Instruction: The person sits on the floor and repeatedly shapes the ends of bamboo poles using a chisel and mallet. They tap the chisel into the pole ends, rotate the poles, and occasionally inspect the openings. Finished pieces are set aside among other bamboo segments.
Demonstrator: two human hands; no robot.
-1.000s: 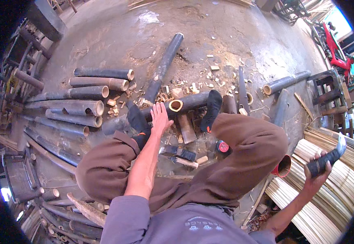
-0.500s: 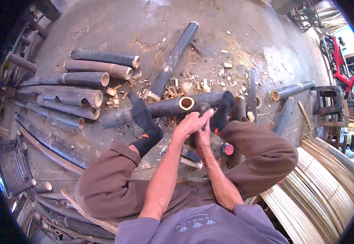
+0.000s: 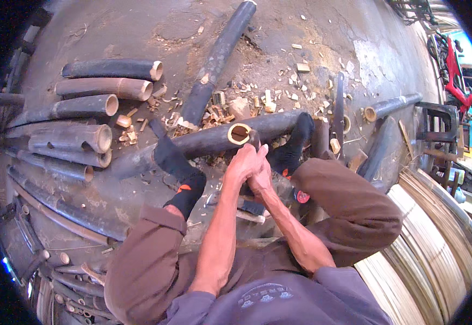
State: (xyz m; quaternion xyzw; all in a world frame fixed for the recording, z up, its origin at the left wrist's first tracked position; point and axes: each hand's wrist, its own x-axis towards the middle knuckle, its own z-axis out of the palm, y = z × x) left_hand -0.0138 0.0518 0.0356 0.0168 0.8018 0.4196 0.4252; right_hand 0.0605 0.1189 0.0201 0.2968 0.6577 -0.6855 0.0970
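Note:
A dark bamboo pole (image 3: 192, 147) lies across the floor in front of me, pinned under my two black-socked feet. A pale-rimmed hole (image 3: 239, 134) is cut into its upper side, with some brown wood visible inside. My left hand (image 3: 240, 162) and my right hand (image 3: 260, 176) are closed together, just on the near side of the hole. Both grip a tool with a dark blade (image 3: 254, 138), whose end shows above the fingers at the hole's right edge. Its handle is mostly covered by the hands, so its exact kind cannot be told.
Several cut bamboo lengths (image 3: 103, 88) lie to the left, and another pole (image 3: 220, 59) points away from me. Wood chips (image 3: 220, 115) litter the floor beyond the pole. A saw-like blade (image 3: 339, 108) lies to the right. Bundled pale strips (image 3: 415, 244) rest beside my right knee.
My joined hands have moved left and slightly away from me with the tool, which now reaches the hole's edge. The view has shifted a little.

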